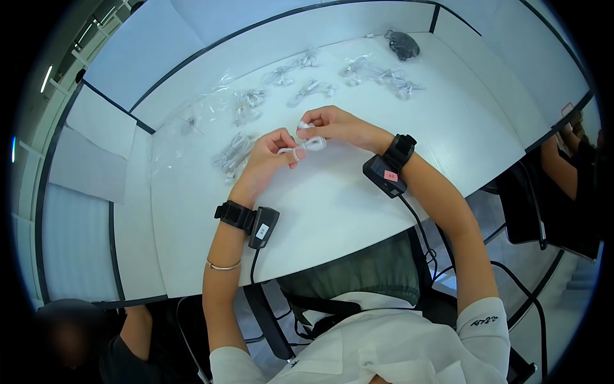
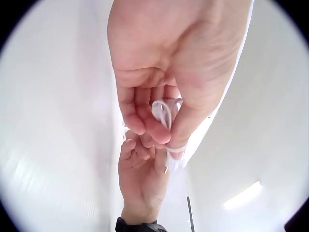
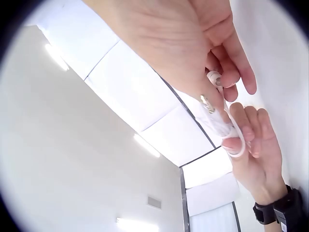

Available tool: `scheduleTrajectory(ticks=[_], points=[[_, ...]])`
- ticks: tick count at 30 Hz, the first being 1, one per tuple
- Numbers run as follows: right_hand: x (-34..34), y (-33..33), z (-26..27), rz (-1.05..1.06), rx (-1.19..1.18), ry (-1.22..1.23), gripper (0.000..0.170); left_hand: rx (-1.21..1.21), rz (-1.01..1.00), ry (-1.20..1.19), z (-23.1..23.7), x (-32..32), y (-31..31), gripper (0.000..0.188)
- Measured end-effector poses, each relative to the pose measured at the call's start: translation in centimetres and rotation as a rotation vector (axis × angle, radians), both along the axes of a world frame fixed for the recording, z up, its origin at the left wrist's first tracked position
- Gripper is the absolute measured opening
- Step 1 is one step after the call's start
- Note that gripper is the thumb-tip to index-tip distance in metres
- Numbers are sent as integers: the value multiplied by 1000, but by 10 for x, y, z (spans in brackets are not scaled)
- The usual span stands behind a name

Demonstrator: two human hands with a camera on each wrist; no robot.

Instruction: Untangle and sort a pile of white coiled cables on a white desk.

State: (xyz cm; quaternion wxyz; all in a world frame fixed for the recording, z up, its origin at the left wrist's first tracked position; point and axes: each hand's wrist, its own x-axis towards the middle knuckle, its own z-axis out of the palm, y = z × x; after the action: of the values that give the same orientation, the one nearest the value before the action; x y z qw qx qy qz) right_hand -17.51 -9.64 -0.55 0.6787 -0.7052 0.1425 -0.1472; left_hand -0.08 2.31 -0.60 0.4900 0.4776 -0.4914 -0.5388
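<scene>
A pair of white wired earphones (image 1: 314, 144) is held up between the two hands over the white table (image 1: 313, 205), its cable bundled in loops. My left hand (image 1: 268, 150) pinches the loops between thumb and fingers; in the left wrist view a cable loop (image 2: 162, 112) shows inside the curled fingers. At the other end, the fingers of my right hand (image 1: 342, 127) hold the earbud part. The right wrist view shows a round earbud (image 3: 215, 77) by those fingertips and a gold-coloured plug (image 3: 207, 104) beside the thumb.
Several bundles of white cable (image 1: 311, 91) lie across the back of the table, one pile (image 1: 231, 153) close left of the left hand. Clear plastic bags (image 1: 192, 118) lie at the left. A dark grey pouch-like item (image 1: 403, 46) sits at the back right. Low partitions (image 1: 281, 32) border the table.
</scene>
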Motion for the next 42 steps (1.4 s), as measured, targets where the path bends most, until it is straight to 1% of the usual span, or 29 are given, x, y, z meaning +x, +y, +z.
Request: scheduleTrajectory(ticks=[3, 4, 7, 10, 13, 16, 19, 22, 25, 28, 31, 35, 39, 40, 42], points=[[1, 1, -1, 95, -34, 33, 22, 86, -20, -197, 7, -7, 2, 18], [2, 2, -2, 73, -68, 6, 21, 79, -19, -214, 8, -8, 2, 19], [3, 5, -1, 6, -171, -74, 16, 53, 68, -282, 2, -8, 0, 15], [1, 13, 6, 96, -149, -174, 11, 25, 114, -198, -2, -8, -2, 13], [1, 12, 3, 2, -408, -202, 11, -3, 168, -204, -6, -2, -2, 11], [-2, 14, 8, -11, -579, -201, 11, 19, 227, -120, 0, -8, -1, 12], [1, 18, 8, -54, -730, -226, 14, -21, 191, -160, -11, 3, -3, 15], [4, 21, 5, -137, -620, -228, 16, 1, 229, -154, -9, 1, -1, 14], [6, 20, 4, -169, -583, -177, 19, -38, 252, -63, -11, -4, -2, 13], [7, 18, -2, -212, -546, -144, 20, -7, 184, -128, -10, -3, -2, 14], [6, 15, -7, -200, -375, -52, 22, 39, 116, -201, -5, -4, 0, 16], [9, 2, -21, -176, -214, -51, 22, 8, 154, -123, -4, -4, -2, 16], [8, 0, -17, -163, -63, -50, 21, -33, 176, -71, -6, 0, -3, 17], [9, -2, -17, -161, -29, -59, 21, -49, 187, -55, -6, 0, -3, 17], [7, -6, -14, -128, -57, -28, 22, -92, 198, -65, -4, -1, -3, 18]])
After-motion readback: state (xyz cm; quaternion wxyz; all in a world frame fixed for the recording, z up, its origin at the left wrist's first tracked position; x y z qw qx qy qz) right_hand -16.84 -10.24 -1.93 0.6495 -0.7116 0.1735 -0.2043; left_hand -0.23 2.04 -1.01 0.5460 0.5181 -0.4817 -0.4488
